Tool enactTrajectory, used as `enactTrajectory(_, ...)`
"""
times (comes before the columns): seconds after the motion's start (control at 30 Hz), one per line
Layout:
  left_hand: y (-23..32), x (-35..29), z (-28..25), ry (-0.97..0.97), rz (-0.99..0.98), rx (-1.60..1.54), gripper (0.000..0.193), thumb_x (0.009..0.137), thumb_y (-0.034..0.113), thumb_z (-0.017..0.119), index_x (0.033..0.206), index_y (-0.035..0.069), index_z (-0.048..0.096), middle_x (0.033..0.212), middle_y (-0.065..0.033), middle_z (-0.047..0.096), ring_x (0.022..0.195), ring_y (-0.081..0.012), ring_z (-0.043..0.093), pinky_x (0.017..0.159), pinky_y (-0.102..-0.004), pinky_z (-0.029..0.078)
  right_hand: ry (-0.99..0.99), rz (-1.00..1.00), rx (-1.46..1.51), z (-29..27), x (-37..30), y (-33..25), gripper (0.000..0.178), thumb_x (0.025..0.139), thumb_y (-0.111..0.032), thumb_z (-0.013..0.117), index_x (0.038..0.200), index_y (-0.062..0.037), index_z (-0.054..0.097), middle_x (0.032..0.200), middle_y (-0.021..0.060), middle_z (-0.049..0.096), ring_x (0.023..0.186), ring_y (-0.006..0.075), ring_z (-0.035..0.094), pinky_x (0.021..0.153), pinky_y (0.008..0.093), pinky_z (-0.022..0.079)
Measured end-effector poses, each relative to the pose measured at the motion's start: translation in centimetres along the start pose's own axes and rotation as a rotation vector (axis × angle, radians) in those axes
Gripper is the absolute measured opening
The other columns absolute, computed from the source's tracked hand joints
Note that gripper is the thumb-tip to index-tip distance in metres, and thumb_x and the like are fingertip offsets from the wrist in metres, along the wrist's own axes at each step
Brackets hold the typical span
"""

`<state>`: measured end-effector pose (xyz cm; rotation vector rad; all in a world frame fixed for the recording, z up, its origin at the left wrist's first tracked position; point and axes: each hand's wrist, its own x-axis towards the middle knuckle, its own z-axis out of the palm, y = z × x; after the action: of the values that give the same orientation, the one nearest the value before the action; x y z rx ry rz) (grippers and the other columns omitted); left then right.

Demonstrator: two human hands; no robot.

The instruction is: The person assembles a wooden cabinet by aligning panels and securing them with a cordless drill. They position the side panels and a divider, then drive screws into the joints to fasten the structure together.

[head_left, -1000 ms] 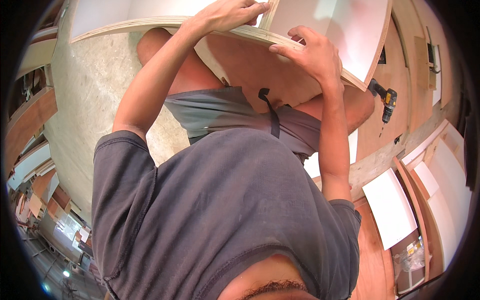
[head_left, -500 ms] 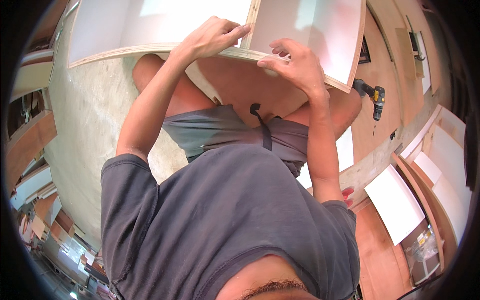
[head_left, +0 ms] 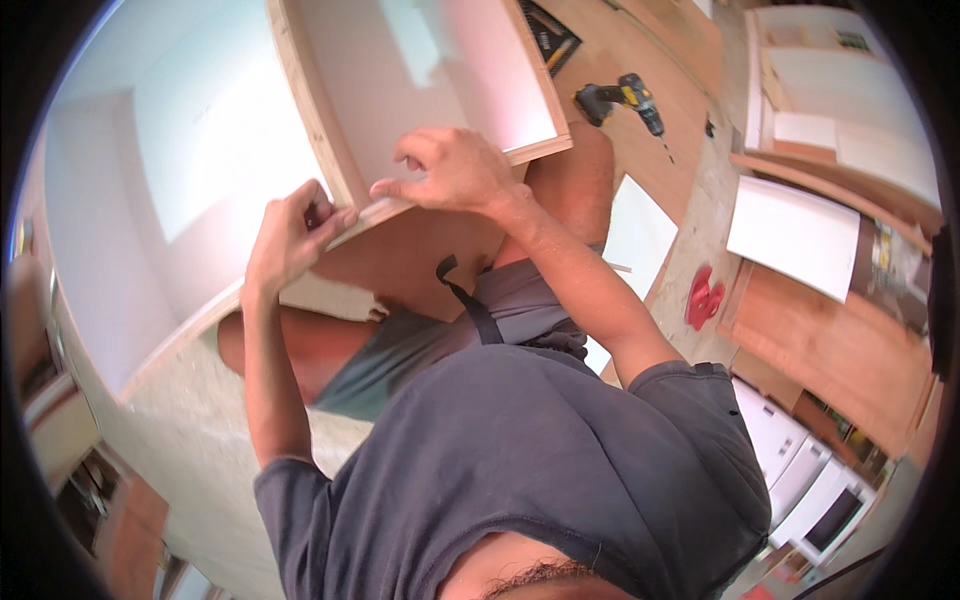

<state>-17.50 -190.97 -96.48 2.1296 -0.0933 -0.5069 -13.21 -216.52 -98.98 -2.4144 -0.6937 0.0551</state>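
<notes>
A wooden cabinet box (head_left: pixel 322 120) with white-lined compartments and a bare wood divider stands before me, partly over my crossed legs. My left hand (head_left: pixel 292 238) is at its front edge beside the divider's end, fingers curled and thumb lying along the edge; whatever is in the fingers, if anything, is hidden. Just right of the divider, my right hand (head_left: pixel 455 172) hovers at the same edge. Its thumb and bent fingers are apart, and no object shows between them.
A black and yellow cordless drill (head_left: pixel 625 98) with a bit lies right of the cabinet, near a dark case (head_left: pixel 550 38). White panels (head_left: pixel 640 235) and red footwear (head_left: pixel 704 298) are on the right. Farther off stand a white board (head_left: pixel 792 235) and more wooden cabinets.
My view has swung, so the cabinet appears farther left and tilted, and more of the right side shows. Both hands are still at the front edge, with the left fingers more curled.
</notes>
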Motion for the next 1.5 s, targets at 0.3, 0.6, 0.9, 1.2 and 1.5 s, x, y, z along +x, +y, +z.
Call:
enactTrajectory(0.3, -0.3, 2.7, 1.5, -0.119, 0.022, -0.028, 0.038, 0.09, 0.015, 0.078, 0.078, -0.001, 0.046, 0.069, -0.0093, 0.062, 0.067, -0.012, 0.056, 0.061, -0.0321, 0.049, -0.022, 0.202, -0.07, 0.0, -1.0, 2.0, 0.06, 0.083, -0.068, 0.071, 0.089, -0.0082, 0.073, 0.082, 0.0061, 0.071, 0.077, 0.0281, 0.071, 0.069, 0.0404, 0.056)
enactTrajectory(0.6, -0.3, 3.5, 2.9, -0.149, -0.028, 0.063, 0.045, 0.097, 0.035, 0.073, 0.081, 0.001, 0.05, 0.067, -0.0048, 0.055, 0.063, -0.0118, 0.045, 0.059, -0.0303, 0.043, -0.187, 0.257, 0.006, -0.4, -1.5, 3.3, 0.065, 0.086, -0.072, 0.065, 0.091, -0.0081, 0.073, 0.086, 0.0096, 0.073, 0.082, 0.0323, 0.071, 0.073, 0.0449, 0.056)
enactTrajectory(0.9, -2.7, 3.8, 3.5, -0.119, 0.002, 0.082, 0.044, 0.099, 0.037, 0.07, 0.089, 0.002, 0.045, 0.072, -0.0057, 0.056, 0.066, -0.0124, 0.05, 0.061, -0.0298, 0.044, -0.568, 0.154, 0.319, 2.5, 2.5, 7.5, 0.063, 0.09, -0.066, 0.065, 0.091, -0.003, 0.073, 0.085, 0.0157, 0.073, 0.083, 0.03, 0.07, 0.074, 0.0418, 0.054)
enactTrajectory(1.2, -1.9, 3.3, 3.6, -0.057, 0.035, 0.067, 0.04, 0.097, 0.029, 0.07, 0.088, 0.002, 0.042, 0.064, -0.0013, 0.042, 0.059, -0.0101, 0.042, 0.055, -0.0279, 0.039, -0.023, -0.135, 0.624, -0.6, -0.9, 6.6, 0.015, 0.09, -0.02, 0.072, 0.095, -0.0049, 0.072, 0.086, 0.0118, 0.072, 0.081, 0.0318, 0.069, 0.076, 0.0413, 0.055)
enactTrajectory(1.5, -2.2, 2.0, 4.5, 0.044, -0.019, -0.024, 0.051, 0.097, 0.049, 0.067, 0.088, 0.006, 0.04, 0.071, 0.0039, 0.034, 0.064, -0.0055, 0.033, 0.056, -0.024, 0.024, 0.953, 0.437, 0.496, -6.3, -8.7, 26.0, 0.016, 0.1, -0.017, 0.066, 0.104, -0.0018, 0.066, 0.089, 0.0022, 0.068, 0.079, 0.0108, 0.062, 0.074, 0.0264, 0.051)
